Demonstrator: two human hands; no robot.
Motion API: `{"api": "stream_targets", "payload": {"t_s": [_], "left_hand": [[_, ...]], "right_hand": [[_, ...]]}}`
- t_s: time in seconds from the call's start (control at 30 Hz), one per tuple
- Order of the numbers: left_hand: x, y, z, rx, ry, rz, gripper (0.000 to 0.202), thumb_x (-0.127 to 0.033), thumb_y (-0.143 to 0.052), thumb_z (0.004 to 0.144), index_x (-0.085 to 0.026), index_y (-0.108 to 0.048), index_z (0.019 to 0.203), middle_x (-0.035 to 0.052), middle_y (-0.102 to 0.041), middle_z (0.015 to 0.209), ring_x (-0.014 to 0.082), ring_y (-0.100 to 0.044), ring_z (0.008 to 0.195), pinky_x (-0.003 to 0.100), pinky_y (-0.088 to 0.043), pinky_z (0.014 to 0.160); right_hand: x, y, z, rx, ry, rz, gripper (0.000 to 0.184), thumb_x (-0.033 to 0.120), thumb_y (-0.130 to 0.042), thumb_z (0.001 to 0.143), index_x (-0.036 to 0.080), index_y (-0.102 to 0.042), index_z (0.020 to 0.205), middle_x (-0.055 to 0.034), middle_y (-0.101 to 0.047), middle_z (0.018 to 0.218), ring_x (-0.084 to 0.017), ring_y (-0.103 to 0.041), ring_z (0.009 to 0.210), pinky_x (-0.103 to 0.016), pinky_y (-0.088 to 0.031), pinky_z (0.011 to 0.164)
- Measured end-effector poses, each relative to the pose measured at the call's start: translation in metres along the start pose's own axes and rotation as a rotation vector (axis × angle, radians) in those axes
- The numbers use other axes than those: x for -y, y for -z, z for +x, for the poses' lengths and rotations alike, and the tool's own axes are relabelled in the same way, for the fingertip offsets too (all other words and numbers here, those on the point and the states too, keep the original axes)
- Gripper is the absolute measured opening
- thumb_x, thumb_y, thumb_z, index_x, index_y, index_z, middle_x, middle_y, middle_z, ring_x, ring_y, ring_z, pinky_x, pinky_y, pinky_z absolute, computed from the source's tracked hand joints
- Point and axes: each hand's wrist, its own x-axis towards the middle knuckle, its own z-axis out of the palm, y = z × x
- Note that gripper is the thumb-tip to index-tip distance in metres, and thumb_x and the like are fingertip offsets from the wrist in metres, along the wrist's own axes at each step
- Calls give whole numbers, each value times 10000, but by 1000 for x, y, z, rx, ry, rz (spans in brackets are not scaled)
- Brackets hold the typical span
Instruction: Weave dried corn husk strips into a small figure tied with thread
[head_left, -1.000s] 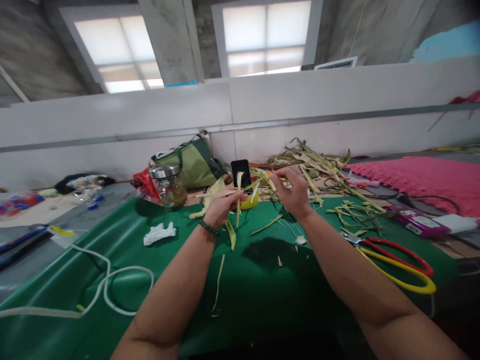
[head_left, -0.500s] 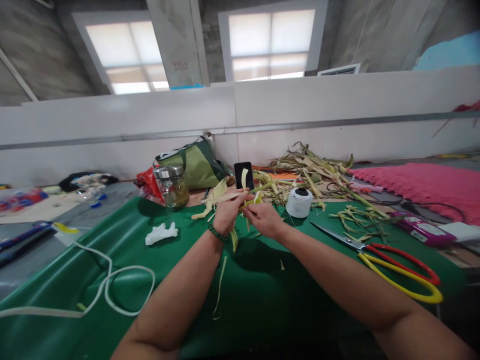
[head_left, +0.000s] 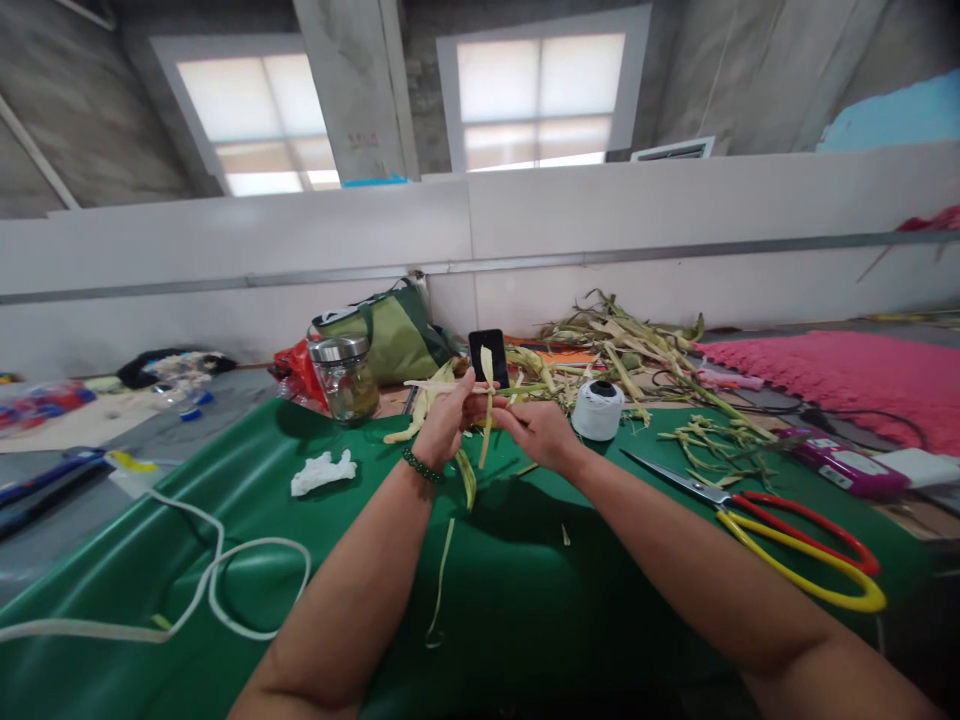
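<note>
My left hand (head_left: 445, 424) grips pale corn husk strips (head_left: 487, 366) between thumb and fingers. They cross each other, one standing upright with its lower end hanging, another lying level and pointing left. Close by on the right, the fingers of my right hand (head_left: 546, 435) are closed in a pinch at the crossing strips; exactly which one they hold is partly hidden. A greener curled husk (head_left: 466, 482) hangs below my left hand. Behind the hands stands a dark phone (head_left: 480, 345), partly covered by the upright strip.
On the green mat (head_left: 510, 600) lie large scissors (head_left: 750, 510) with red and yellow handles, a white thread spool (head_left: 598, 412), a crumpled white tissue (head_left: 323, 473) and a white cord (head_left: 217, 560). A glass jar (head_left: 345, 385), a green bag (head_left: 397, 335) and a husk pile (head_left: 630, 335) stand behind.
The upright strip now shows its lower end hanging in front of the fingers. My left hand has turned more open to view, and my right hand has shifted slightly right.
</note>
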Motion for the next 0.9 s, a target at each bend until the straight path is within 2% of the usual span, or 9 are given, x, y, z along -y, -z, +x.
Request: {"api": "stream_targets", "payload": {"t_s": [0.07,0.13,0.23,0.3,0.4,0.57,0.67,0.8,0.9], "left_hand": [[0,0,-1,11,-32,45,528,-600,-699,651,-106,-708,839,78,-701,631,171,-657,627,237,-481,579],[1,0,-1,24,-72,116,480,-547,-753,601,-109,-716,793,59,-687,626,155,-631,615,233,-464,570],[2,0,1,62,-151,217,367,-464,-792,555,-120,-694,638,39,-669,637,133,-593,610,229,-456,556],[3,0,2,81,-187,303,339,-446,-768,584,-123,-670,564,41,-667,659,123,-579,607,224,-453,545],[3,2,3,60,-225,466,336,-425,-713,660,-121,-653,529,43,-660,651,104,-549,557,220,-439,520],[1,11,5,84,-198,520,341,-427,-710,668,-124,-643,528,36,-633,567,117,-554,540,241,-476,552],[-2,15,6,125,-116,437,363,-473,-734,642,-126,-653,572,34,-635,564,127,-575,560,251,-496,582],[-8,15,3,184,-4,278,497,-611,-638,698,-125,-712,769,38,-650,607,130,-592,577,248,-493,585],[-11,13,0,188,-25,293,522,-628,-620,705,-127,-725,808,21,-624,575,117,-563,542,226,-455,526]], "right_hand": [[-4,11,3,-208,33,-82,311,401,-513,879,181,-610,681,-24,-596,615,-142,-522,596,-251,-364,590],[-7,18,6,-314,88,-123,206,372,-570,841,177,-635,839,-60,-650,768,-185,-572,745,-275,-408,686],[-10,18,7,-160,97,-163,214,342,-596,834,178,-631,966,-70,-681,854,-200,-597,811,-279,-411,706],[-10,15,6,-11,64,-220,180,328,-539,883,188,-646,919,-56,-687,807,-183,-603,760,-262,-381,659],[-5,13,3,117,107,-302,305,322,-429,947,178,-645,787,-58,-680,747,-162,-588,697,-253,-322,613],[1,14,1,168,195,-288,366,315,-408,955,161,-608,689,-47,-639,641,-137,-534,598,-258,-259,568],[0,13,1,200,143,-195,348,308,-438,942,164,-591,666,-29,-627,631,-120,-525,582,-240,-267,565],[-1,14,2,212,37,-124,338,308,-466,927,165,-583,645,-19,-615,612,-111,-525,567,-226,-271,557],[-1,18,3,216,39,-103,339,312,-479,917,168,-585,629,-14,-602,591,-111,-502,547,-229,-267,552]]}}
